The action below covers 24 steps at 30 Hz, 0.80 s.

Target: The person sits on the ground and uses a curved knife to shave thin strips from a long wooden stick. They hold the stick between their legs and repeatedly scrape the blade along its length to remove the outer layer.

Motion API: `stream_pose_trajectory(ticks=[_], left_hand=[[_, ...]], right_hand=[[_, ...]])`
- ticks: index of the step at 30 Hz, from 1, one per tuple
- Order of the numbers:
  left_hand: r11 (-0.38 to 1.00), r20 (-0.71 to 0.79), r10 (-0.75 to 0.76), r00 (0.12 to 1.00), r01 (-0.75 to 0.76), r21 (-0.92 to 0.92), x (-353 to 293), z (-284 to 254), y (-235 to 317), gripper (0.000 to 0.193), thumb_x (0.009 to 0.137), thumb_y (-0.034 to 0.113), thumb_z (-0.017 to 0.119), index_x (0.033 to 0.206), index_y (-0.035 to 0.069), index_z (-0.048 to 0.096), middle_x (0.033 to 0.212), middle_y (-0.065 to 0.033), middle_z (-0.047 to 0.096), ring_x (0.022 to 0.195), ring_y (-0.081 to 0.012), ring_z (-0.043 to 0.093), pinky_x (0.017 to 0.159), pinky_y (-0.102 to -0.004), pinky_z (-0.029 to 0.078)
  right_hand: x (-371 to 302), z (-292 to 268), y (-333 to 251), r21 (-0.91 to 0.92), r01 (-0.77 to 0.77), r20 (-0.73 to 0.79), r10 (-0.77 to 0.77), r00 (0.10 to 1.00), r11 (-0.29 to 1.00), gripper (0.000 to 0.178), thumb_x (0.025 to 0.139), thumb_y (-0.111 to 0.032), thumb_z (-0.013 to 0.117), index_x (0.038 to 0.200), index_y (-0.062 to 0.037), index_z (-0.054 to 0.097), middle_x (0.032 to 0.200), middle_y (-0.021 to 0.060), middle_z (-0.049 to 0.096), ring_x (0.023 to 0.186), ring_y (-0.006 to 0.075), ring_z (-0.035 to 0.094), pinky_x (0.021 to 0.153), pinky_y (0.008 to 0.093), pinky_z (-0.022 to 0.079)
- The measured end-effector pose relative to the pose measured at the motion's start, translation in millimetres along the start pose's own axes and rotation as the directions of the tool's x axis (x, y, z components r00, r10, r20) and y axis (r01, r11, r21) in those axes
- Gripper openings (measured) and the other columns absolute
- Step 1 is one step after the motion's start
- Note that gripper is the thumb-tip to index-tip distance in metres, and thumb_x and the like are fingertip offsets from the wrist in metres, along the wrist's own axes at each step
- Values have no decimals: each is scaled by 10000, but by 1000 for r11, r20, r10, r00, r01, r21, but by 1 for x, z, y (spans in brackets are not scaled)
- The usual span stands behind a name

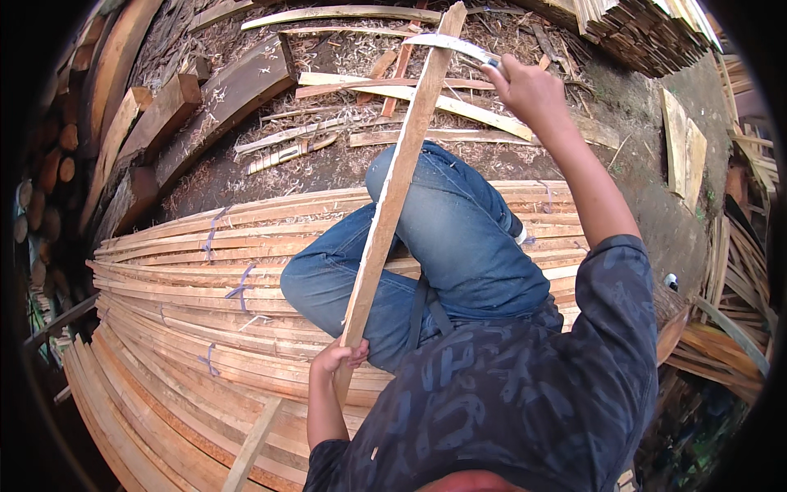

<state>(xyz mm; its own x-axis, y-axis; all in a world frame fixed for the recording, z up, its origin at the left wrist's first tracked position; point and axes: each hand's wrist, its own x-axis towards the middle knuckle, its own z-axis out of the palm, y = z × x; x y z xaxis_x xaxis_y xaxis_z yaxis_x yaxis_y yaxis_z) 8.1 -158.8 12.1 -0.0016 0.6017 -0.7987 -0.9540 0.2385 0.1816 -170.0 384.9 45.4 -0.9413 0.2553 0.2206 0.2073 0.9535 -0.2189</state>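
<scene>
A long wooden strip [389, 209] slants across my bent knees, its far end reaching up past my legs. Around its near end my left hand [339, 356] is closed. My right hand [525, 86] grips the handle of a curved blade [453, 44], which looks like a sickle or machete. The blade lies across the strip near its far end and touches or nearly touches it. Most of the handle is hidden inside my fist. Rough pale marks run along the strip's left edge.
I sit on bundled wooden slats [270, 287] tied with purple cord [239, 287]. Thick beams [221, 107] lie at the far left. Shavings and loose strips [426, 102] cover the ground ahead. A slat stack [648, 33] stands far right. A sheathed knife-like object [288, 153] lies beyond my knees.
</scene>
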Motion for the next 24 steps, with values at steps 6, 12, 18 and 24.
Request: stream_pose_trajectory(ticks=[6, 12, 18, 24], left_hand=[[999, -15, 39, 999, -39, 30, -2, 5, 1, 154, 696, 144, 610, 737, 92, 471, 587, 31, 404, 491, -67, 366, 472, -224, 277], [1000, 19, 23, 1000, -24, 12, 0, 4, 9, 177, 690, 152, 624, 739, 91, 465, 591, 33, 393, 499, -66, 364, 483, -222, 282], [997, -42, 53, 998, -50, 56, -4, 9, 3, 195, 703, 178, 645, 743, 100, 470, 605, 34, 414, 499, -62, 373, 482, -220, 282], [996, -39, 56, 998, -53, 75, 0, 8, 5, 137, 669, 142, 581, 712, 90, 462, 573, 34, 392, 487, -65, 353, 477, -216, 276]], right_hand=[[-15, -8, -28, 8, 214, 43, -214, 976, 977, 372, 945, -453, 533, 801, -115, 583, 575, 69, 625, 511, 264, 639, 487, 397, 498], [28, 2, 27, -143, 100, -75, -112, 991, 985, 416, 958, -503, 484, 824, -123, 587, 610, 107, 642, 567, 277, 664, 510, 401, 521], [-13, 5, -26, -5, 297, 36, -297, 954, 955, 435, 948, -518, 496, 782, -125, 582, 577, 87, 618, 548, 263, 656, 502, 395, 513], [42, -16, 101, -138, -421, 3, 425, 905, 897, 590, 960, -570, 371, 1017, -69, 679, 978, 192, 698, 967, 367, 663, 820, 496, 511]])
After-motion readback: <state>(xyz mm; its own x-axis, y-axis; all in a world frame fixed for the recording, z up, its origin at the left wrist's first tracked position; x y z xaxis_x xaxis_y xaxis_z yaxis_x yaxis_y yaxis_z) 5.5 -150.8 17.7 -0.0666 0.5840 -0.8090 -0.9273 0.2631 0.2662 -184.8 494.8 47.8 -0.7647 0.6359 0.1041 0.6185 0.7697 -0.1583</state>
